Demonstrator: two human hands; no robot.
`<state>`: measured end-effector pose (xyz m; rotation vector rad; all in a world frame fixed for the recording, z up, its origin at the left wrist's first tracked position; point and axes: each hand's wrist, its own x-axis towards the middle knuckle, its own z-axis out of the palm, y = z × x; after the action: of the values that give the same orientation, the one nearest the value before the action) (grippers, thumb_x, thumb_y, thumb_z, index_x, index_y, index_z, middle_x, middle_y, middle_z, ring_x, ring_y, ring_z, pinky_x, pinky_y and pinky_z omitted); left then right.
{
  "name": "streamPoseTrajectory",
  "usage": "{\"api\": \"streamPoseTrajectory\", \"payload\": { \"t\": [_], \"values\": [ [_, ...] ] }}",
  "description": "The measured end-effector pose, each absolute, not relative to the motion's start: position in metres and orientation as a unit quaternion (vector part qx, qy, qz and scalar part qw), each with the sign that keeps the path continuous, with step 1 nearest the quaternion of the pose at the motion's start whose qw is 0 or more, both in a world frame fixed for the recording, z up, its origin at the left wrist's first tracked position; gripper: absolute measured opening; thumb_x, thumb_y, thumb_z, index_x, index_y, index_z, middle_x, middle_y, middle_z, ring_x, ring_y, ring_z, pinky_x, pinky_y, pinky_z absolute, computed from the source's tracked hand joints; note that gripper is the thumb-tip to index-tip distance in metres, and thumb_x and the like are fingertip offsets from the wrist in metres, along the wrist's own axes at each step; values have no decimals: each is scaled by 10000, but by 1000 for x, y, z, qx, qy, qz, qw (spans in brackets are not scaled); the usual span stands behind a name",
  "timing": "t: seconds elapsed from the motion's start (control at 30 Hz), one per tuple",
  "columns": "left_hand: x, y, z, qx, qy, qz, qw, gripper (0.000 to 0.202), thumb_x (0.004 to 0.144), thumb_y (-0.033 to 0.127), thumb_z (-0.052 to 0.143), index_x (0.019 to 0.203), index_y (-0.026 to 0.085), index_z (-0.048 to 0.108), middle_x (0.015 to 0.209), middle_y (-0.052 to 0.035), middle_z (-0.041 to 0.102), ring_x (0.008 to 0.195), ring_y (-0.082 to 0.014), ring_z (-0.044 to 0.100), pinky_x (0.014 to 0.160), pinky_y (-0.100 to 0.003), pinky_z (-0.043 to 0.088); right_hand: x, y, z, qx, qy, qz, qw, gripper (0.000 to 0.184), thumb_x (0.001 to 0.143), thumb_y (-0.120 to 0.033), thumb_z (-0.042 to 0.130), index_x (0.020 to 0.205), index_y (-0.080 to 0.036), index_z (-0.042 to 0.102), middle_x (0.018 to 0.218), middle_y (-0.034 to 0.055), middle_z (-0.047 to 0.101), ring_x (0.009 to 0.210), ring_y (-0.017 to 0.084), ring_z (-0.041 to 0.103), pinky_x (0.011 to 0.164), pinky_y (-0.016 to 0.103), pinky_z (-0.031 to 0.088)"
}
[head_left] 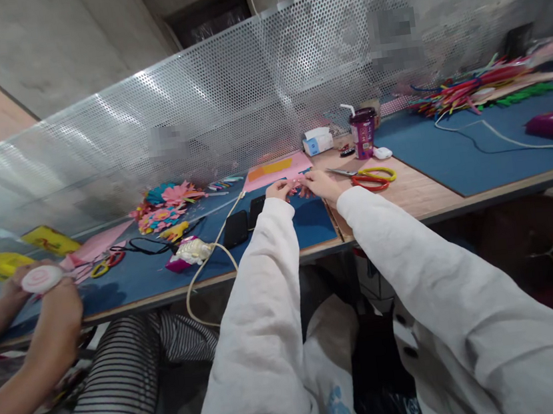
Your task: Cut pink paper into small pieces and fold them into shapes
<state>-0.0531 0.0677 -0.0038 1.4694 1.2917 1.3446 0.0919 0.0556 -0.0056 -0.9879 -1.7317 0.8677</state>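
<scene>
My left hand (278, 190) and my right hand (322, 185) meet over the blue mat, with fingers closed in a pinch. Between them is a small pink piece (296, 184), thin and petal-like; its exact kind is too small to make out. Just behind it lies a pink sheet (253, 181) with a yellow-orange strip (276, 166) on top. To the right of my right hand rest scissors (378, 177) with red and yellow handles. A black phone (236, 229) lies left of my left hand, and another dark flat object (257, 209) is partly hidden by my sleeve.
A purple cup (364, 134) with a straw and a tissue pack (317, 141) stand at the back. Paper flowers (163, 207) lie left. A pale cable (214, 235) hangs over the table edge. On the left, a co-worker's hands (58, 297) hold a round white object (42, 279).
</scene>
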Motion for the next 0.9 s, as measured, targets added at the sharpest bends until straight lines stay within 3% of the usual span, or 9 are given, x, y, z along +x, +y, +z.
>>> {"api": "streamPoseTrajectory", "payload": {
  "t": [0.3, 0.57, 0.9],
  "values": [
    [-58, 74, -7, 546, 519, 539, 379, 244, 618, 323, 708, 759, 127, 675, 558, -13, 593, 414, -75, 474, 396, -214, 370, 98, 55, -6, -386, -709, 333, 488, 316, 760, -389, 588, 589, -124, 571, 517, -6, 561, 425, 67, 434, 430, 193, 349],
    [-53, 66, -3, 544, 502, 544, 395, 273, 581, 339, 740, 728, 116, 683, 596, -46, 618, 562, -136, 584, 477, -228, 415, 98, 48, -2, -433, -677, 359, 474, 388, 674, -482, 647, 786, -112, 677, 559, 2, 584, 419, 59, 395, 394, 195, 293],
    [-56, 73, -9, 549, 469, 542, 430, 321, 524, 363, 764, 709, 119, 666, 551, -22, 600, 481, -102, 545, 396, -196, 331, 98, 47, 2, -466, -688, 327, 450, 334, 670, -427, 662, 705, -95, 671, 506, -5, 560, 395, 55, 382, 388, 193, 274]
  ]
}}
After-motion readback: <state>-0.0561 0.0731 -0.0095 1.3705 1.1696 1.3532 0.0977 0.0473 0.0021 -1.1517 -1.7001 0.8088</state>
